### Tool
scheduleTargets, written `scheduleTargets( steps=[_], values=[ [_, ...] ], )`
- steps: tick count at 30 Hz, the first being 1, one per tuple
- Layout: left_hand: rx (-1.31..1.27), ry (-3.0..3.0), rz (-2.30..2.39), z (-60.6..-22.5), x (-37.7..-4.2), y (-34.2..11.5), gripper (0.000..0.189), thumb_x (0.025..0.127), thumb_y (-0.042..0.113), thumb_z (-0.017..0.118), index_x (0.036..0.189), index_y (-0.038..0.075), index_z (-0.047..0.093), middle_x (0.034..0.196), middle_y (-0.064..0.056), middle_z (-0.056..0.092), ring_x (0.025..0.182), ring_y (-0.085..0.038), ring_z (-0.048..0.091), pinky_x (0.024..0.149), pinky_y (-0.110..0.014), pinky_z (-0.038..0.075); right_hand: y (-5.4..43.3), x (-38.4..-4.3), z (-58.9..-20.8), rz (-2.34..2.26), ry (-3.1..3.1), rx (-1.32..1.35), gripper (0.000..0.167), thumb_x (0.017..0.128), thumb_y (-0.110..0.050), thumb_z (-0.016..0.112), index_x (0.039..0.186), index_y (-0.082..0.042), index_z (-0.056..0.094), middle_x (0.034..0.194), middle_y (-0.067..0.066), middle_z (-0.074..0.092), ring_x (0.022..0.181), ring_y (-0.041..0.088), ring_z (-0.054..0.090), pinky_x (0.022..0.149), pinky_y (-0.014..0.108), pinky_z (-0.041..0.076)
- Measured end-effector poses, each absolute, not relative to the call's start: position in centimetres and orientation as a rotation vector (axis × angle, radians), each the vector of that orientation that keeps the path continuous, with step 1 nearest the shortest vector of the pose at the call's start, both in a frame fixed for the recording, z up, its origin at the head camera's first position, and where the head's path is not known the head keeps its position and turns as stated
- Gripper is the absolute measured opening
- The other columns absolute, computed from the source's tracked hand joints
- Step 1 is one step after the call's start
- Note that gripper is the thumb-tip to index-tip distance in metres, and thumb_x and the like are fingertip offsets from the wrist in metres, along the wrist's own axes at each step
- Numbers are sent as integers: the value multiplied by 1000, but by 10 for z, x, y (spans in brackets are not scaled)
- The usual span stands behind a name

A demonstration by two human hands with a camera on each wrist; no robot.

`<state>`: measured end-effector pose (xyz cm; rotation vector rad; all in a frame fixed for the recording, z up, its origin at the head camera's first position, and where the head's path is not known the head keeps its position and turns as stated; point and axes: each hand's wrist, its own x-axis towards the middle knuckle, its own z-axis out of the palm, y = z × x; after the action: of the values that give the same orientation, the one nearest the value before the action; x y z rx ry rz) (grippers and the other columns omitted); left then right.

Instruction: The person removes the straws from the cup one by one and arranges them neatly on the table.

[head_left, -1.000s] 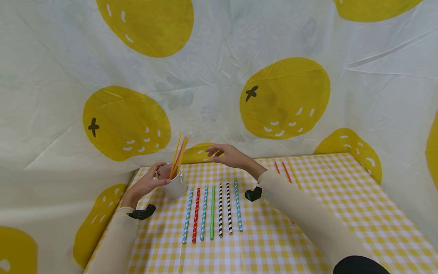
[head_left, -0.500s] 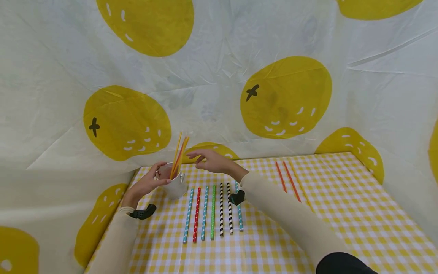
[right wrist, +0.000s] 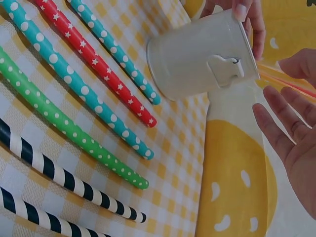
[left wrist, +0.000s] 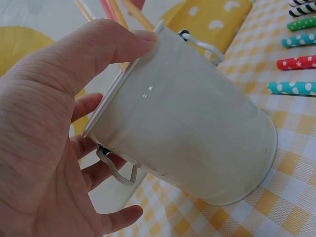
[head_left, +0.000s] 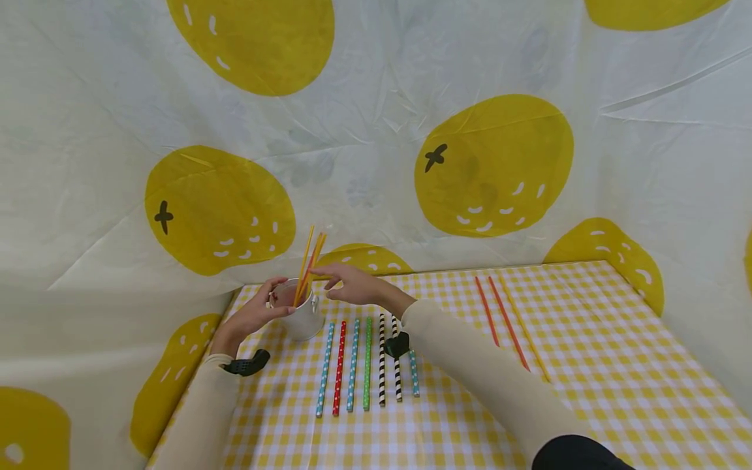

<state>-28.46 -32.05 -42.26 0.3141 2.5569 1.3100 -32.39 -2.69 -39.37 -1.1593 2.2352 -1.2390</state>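
Observation:
My left hand (head_left: 252, 316) grips a small white metal bucket (head_left: 304, 325) by its rim, the thumb on the near side and fingers round the far side. In the left wrist view the bucket (left wrist: 182, 113) stands upright on the checked cloth, with small wire loops at its sides. Several thin yellow and orange straws (head_left: 305, 271) lean out of it. My right hand (head_left: 358, 285) is at those straws, index finger stretched toward them. The right wrist view shows the right hand (right wrist: 296, 121) with fingers apart, the straws passing between thumb and fingers.
A row of patterned paper straws lies before the bucket: blue dotted (head_left: 324, 372), red (head_left: 339, 372), green (head_left: 367, 365) and black-striped (head_left: 382, 365) among them. Further right lie thin orange straws (head_left: 508, 323) and a yellow one (head_left: 525, 329). A fruit-print curtain (head_left: 364, 163) hangs behind.
My right hand has moved left and slightly down to the straws in the bucket, uncovering more of the thin straws at right. The left hand has stayed on the bucket.

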Motion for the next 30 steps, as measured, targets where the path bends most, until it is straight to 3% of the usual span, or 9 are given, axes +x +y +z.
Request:
scheduleTargets(
  steps=[7, 15, 23, 30],
  values=[
    [318, 2564, 1306, -427, -288, -322, 83, 97, 26, 71, 161, 14, 20, 138, -22, 32, 124, -39, 34, 96, -55, 36, -28, -320, -393, -1216, 2256, -1159, 63, 103, -3, 56, 161, -13, 32, 162, 11, 32, 126, 30, 60, 96, 34, 53],
    [284, 2572, 1281, -427, -288, -323, 82, 98, 32, 70, 161, 18, 20, 153, -19, 26, 142, -42, 26, 105, -64, 32, -21, -321, -392, -1260, 2276, -1171, 61, 102, -2, 57, 158, -9, 36, 162, 13, 31, 123, 31, 62, 98, 35, 52],
    [300, 2568, 1278, -427, -288, -324, 81, 98, 31, 70, 161, 17, 20, 130, -21, 33, 124, -39, 32, 95, -53, 35, -7, -320, -387, -1361, 2296, -1156, 61, 102, -4, 58, 159, -14, 37, 161, 8, 33, 119, 24, 64, 98, 36, 52],
    [305, 2567, 1274, -426, -287, -324, 83, 96, 37, 72, 160, 20, 22, 131, -21, 33, 125, -38, 31, 94, -51, 35, 7, -322, -385, -1379, 2339, -1169, 62, 102, -3, 57, 159, -19, 37, 162, 3, 32, 116, 23, 65, 97, 35, 53]
  ],
)
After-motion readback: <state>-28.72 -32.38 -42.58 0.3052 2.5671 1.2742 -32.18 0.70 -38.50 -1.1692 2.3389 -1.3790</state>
